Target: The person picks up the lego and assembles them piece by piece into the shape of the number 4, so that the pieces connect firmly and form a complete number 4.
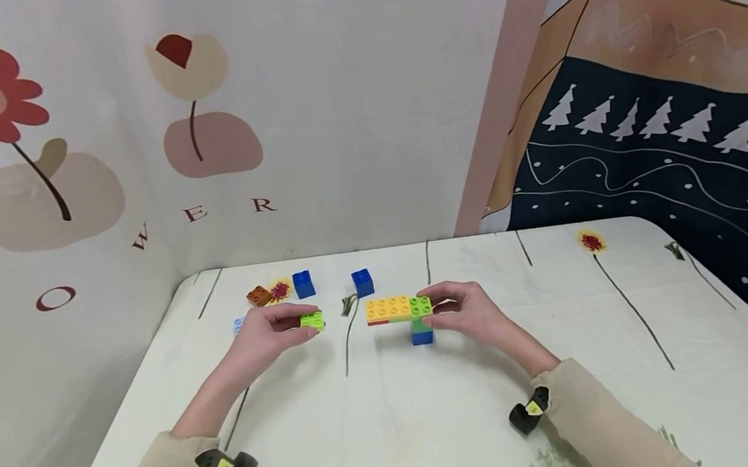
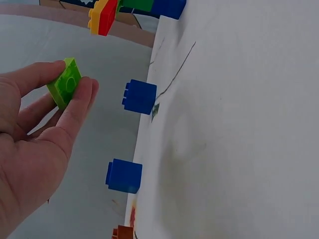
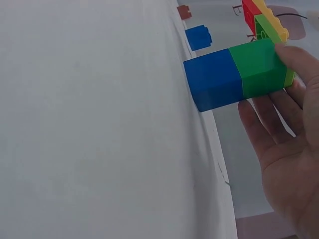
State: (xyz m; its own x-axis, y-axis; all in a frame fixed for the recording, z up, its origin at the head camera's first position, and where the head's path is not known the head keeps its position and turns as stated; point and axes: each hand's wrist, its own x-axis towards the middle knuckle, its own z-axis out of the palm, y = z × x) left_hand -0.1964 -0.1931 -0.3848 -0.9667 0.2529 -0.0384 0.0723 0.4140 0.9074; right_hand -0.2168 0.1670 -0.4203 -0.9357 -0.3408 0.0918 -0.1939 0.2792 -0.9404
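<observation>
Between thumb and fingers, my left hand (image 1: 270, 333) pinches a small lime green brick (image 1: 313, 320), whose hollow underside shows in the left wrist view. My right hand (image 1: 462, 311) grips a joined group of bricks by its lime green end piece (image 1: 421, 305). Leftward from there juts a yellow brick (image 1: 388, 308), with a red piece (image 2: 106, 19) under it. Below the lime piece are a green brick (image 3: 260, 67) and, at the bottom, a blue brick (image 3: 213, 79). The two hands are apart, with a gap between the lime brick and the yellow one.
Farther back on the white table (image 1: 388, 408) stand two loose blue bricks, one on the left (image 1: 303, 284) and one nearer the middle (image 1: 362, 283). An orange-brown brick (image 1: 259, 296) lies left of them. Partly behind my left hand is a light blue brick (image 1: 239, 325).
</observation>
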